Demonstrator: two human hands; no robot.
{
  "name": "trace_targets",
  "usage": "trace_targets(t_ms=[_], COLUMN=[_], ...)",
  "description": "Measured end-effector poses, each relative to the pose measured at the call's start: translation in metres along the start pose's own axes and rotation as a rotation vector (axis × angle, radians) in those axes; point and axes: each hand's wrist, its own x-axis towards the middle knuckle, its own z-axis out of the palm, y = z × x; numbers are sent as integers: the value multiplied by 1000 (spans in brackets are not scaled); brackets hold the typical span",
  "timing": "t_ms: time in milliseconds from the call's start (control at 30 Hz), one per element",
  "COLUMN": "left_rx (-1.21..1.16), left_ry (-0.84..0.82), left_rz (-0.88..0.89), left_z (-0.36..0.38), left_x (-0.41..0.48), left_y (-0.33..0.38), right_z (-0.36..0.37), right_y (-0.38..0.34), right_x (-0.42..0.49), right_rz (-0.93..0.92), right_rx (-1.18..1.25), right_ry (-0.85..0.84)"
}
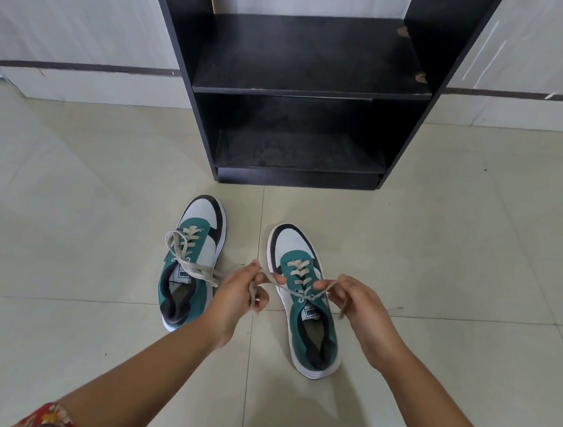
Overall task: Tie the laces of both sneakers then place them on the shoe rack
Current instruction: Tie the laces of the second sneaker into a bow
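Observation:
Two green, white and black sneakers stand side by side on the tiled floor, toes toward the rack. The left sneaker [191,263] has a tied bow with loops lying to its left and right. Over the right sneaker [303,294] my left hand [239,298] pinches one cream lace end [267,278]. My right hand [361,303] pinches the other lace end [322,291]. Both laces are pulled taut and cross above the tongue. The black shoe rack [305,91] stands just beyond the shoes, with two bare shelves.
A pale wood-grain wall [68,20] with a dark stripe runs behind the rack on both sides. Glossy beige floor tiles [86,194] spread around the shoes. A red patterned sleeve [47,419] shows at the bottom left.

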Motion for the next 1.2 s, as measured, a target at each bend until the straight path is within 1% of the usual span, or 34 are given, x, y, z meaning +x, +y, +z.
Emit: trace_targets(t_ms=[67, 100, 300, 400, 533, 600, 767, 900, 967, 1200], left_rx=[63, 91, 211, 319, 350, 341, 233, 178, 174, 119], left_ry=[14, 11, -98, -204, -347, -353, -358, -421, -418, -296], left_rz=[5, 11, 80, 134, 176, 136, -14, -156, -168, -156], left_z=[4, 6, 18, 22, 28, 28, 24, 23, 22, 24], left_x=[2, 3, 1, -1, -2, 1, 8, 9, 10, 11], left_y=[0, 0, 2, 3, -1, -2, -1, -1, 0, 2], right_z=[7, 10, 16, 19, 22, 23, 26, 25, 23, 18], right_y=[-1, -1, 2, 1, 3, 4, 3, 5, 6, 3], right_x=[-1, 0, 5, 4, 8, 8, 3, 6, 8, 8], right_rz=[-1, 3, -17, -52, -15, -6, -38, -28, -18, -33], right_rx=[165, 195, 82, 55, 95, 109, 158, 149, 137, 146], right_ry=[-34, -36, -83, -79, -37, -43, -72, -63, -66, -158])
